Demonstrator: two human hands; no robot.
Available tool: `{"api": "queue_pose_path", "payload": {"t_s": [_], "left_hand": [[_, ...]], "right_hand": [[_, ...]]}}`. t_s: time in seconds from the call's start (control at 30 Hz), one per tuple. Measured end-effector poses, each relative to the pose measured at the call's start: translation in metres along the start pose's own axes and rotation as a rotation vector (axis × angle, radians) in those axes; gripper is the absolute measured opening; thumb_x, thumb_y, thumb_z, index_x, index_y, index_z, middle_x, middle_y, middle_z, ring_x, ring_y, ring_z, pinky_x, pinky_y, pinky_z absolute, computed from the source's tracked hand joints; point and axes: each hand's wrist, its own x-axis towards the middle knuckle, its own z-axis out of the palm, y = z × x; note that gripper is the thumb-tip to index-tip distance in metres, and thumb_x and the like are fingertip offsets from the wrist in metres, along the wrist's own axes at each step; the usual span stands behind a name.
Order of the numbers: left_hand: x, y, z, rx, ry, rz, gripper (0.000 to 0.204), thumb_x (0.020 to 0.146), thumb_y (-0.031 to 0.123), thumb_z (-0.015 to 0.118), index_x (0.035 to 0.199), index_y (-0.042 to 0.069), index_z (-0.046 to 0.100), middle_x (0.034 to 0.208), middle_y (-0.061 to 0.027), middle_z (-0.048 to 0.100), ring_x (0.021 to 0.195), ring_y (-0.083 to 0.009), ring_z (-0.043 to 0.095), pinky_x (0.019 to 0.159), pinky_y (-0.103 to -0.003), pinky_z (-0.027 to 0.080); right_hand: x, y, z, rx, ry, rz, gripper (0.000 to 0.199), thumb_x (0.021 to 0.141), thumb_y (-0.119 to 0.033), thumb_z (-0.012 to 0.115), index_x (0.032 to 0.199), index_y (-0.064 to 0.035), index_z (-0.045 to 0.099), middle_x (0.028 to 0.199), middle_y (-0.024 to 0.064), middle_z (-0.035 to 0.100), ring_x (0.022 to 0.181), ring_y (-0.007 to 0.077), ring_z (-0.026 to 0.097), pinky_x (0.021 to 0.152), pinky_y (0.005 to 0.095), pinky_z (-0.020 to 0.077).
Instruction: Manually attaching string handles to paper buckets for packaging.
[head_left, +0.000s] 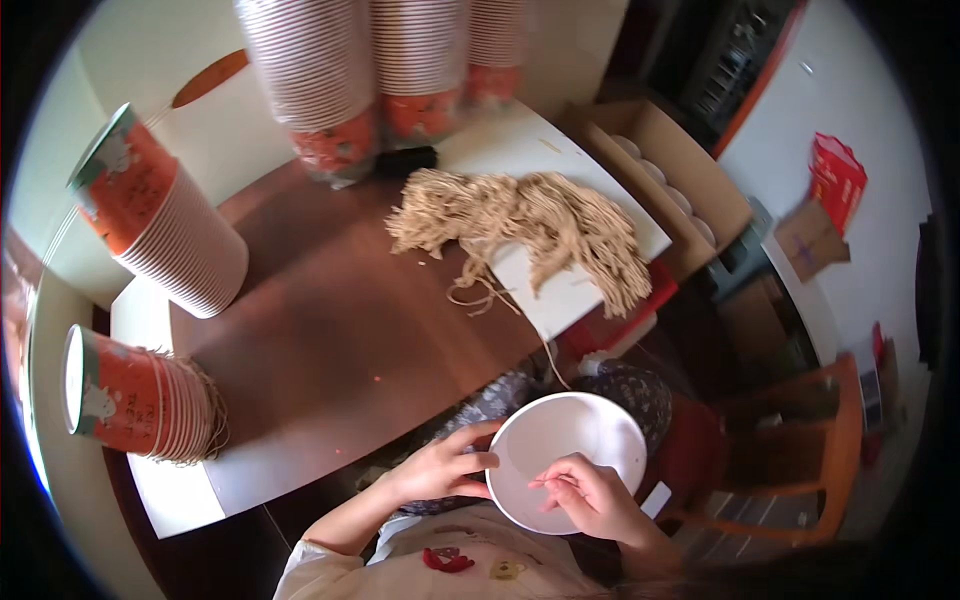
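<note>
Sitting at the dark-patterned lap (640, 392), the round white paper-looking bucket (525, 455) seems light, stiff yet dentable, best held by its rim, where the left hand (445, 465) rests loosely spread, the right hand (592, 498) curling over its mouth, any hold unclear.

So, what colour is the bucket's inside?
The bucket is white inside, seen best in the head view.

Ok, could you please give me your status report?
Left hand spread against white bucket. Right hand over its opening, curled. Tan cord hanging near its far rim.
</note>
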Motion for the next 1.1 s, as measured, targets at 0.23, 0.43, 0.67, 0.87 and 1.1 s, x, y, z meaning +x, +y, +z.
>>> {"api": "queue_pose_path", "payload": {"t_s": [0.23,0.43,0.67,0.87,1.1], "left_hand": [[-0.016,-0.025,0.029,0.064,-0.13,-0.143,0.042,0.066,0.02,0.074,0.101,0.008,0.054,0.121,-0.0188,0.044,0.104,-0.0347,0.051,0.082,-0.038,0.048],[-0.031,-0.037,0.034,-0.158,-0.041,-0.174,0.048,0.064,0.013,0.077,0.104,0.007,0.053,0.123,-0.0174,0.044,0.112,-0.0316,0.046,0.086,-0.038,0.044],[-0.061,-0.032,0.041,-0.383,0.067,-0.321,0.061,0.071,0.004,0.07,0.123,0.005,0.039,0.124,-0.0179,0.042,0.114,-0.0281,0.046,0.091,-0.037,0.043],[-0.059,-0.027,0.048,-0.408,0.11,-0.524,0.051,0.076,-0.001,0.061,0.122,0.0,0.039,0.116,-0.0174,0.049,0.104,-0.0257,0.054,0.086,-0.034,0.046],[-0.06,-0.024,0.046,-0.272,0.2,-0.501,0.033,0.077,0.001,0.059,0.11,-0.001,0.052,0.103,-0.0147,0.057,0.094,-0.0243,0.059,0.08,-0.032,0.048]], "right_hand": [[-0.039,0.035,-0.017,-0.182,0.539,-0.012,0.005,0.079,0.0,0.058,0.084,0.0015,0.055,0.071,0.0066,0.059,0.065,0.0063,0.058,0.055,0.0195,0.0452],[0.001,0.068,0.019,-0.341,0.167,0.038,0.008,0.077,-0.01,0.063,0.083,-0.0034,0.061,0.07,0.007,0.061,0.057,0.0131,0.06,0.05,0.0243,0.0446],[0.03,0.076,0.032,-0.459,0.006,0.002,0.009,0.079,-0.017,0.06,0.08,-0.0079,0.058,0.07,0.0073,0.062,0.06,0.0239,0.06,0.053,0.033,0.0462],[0.047,0.082,0.021,-0.302,-0.153,0.211,0.011,0.083,-0.014,0.055,0.086,-0.0035,0.056,0.072,0.0103,0.061,0.064,0.02,0.059,0.058,0.03,0.045],[0.054,0.086,0.028,-0.099,-0.296,0.302,0.013,0.085,-0.013,0.053,0.087,-0.0002,0.056,0.072,0.0045,0.058,0.066,0.0094,0.053,0.061,0.0247,0.0425]]}}
